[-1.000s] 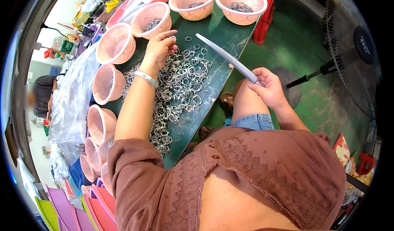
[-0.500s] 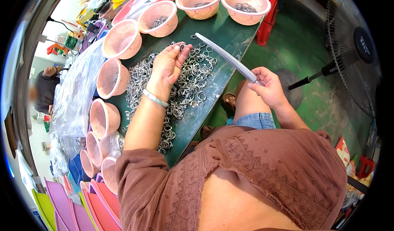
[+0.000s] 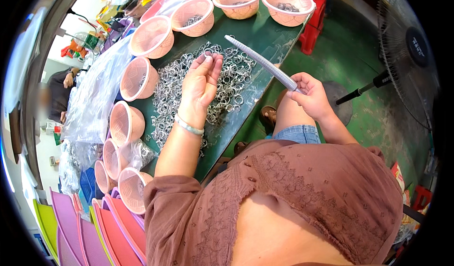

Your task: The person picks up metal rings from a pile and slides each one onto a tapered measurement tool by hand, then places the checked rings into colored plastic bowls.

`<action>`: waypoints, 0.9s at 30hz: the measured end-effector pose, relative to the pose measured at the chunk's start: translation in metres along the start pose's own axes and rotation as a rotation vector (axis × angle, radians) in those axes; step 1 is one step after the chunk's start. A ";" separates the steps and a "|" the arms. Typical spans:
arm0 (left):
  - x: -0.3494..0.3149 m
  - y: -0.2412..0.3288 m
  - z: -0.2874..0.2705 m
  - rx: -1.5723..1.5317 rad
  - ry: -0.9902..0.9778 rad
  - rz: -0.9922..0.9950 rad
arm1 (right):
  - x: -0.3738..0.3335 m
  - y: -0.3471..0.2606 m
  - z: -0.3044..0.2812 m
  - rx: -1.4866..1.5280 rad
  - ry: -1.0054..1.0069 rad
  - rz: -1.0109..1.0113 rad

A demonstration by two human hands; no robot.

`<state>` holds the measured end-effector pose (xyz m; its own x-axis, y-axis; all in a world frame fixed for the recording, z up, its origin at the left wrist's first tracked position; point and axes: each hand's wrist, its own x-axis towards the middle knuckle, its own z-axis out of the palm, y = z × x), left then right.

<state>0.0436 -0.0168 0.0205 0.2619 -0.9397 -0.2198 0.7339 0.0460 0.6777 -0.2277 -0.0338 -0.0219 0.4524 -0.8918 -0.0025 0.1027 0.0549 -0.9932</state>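
My right hand (image 3: 310, 97) grips the thick end of a ring mandrel (image 3: 262, 63), a tapered grey metal stick with marks along it. Its thin tip slants up to the left, above the table. My left hand (image 3: 202, 82), a pale bangle (image 3: 189, 124) on its wrist, is palm up over a heap of silver-coloured rings (image 3: 172, 93). Thumb and forefinger pinch a small ring (image 3: 208, 54), partly hidden by the fingers. A gap separates this ring from the mandrel's tip.
Several pink plastic baskets (image 3: 151, 38) line the green table (image 3: 246, 129), some with rings inside. Clear plastic sheeting (image 3: 97, 93) lies at the left. A red stool (image 3: 312, 27) stands beyond the right edge, near a standing fan (image 3: 416, 48). Another person (image 3: 59, 96) is at far left.
The view has shifted a little, so the baskets appear farther right. My left hand has drawn slightly nearer to me over the heap, still pinching the ring. The mandrel keeps nearly the same slant.
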 end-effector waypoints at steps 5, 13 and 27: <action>-0.019 0.002 -0.003 -0.021 -0.044 0.036 | -0.007 -0.005 0.002 -0.039 -0.005 -0.015; -0.050 0.006 -0.014 -0.027 -0.052 0.086 | -0.015 -0.009 0.011 -0.037 -0.054 -0.033; -0.121 0.016 -0.090 1.547 0.183 0.611 | -0.013 0.000 0.033 -0.083 -0.201 0.057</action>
<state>0.0799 0.1283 -0.0055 0.4036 -0.8565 0.3217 -0.7353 -0.0945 0.6711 -0.2045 -0.0072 -0.0178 0.6239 -0.7803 -0.0433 0.0031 0.0579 -0.9983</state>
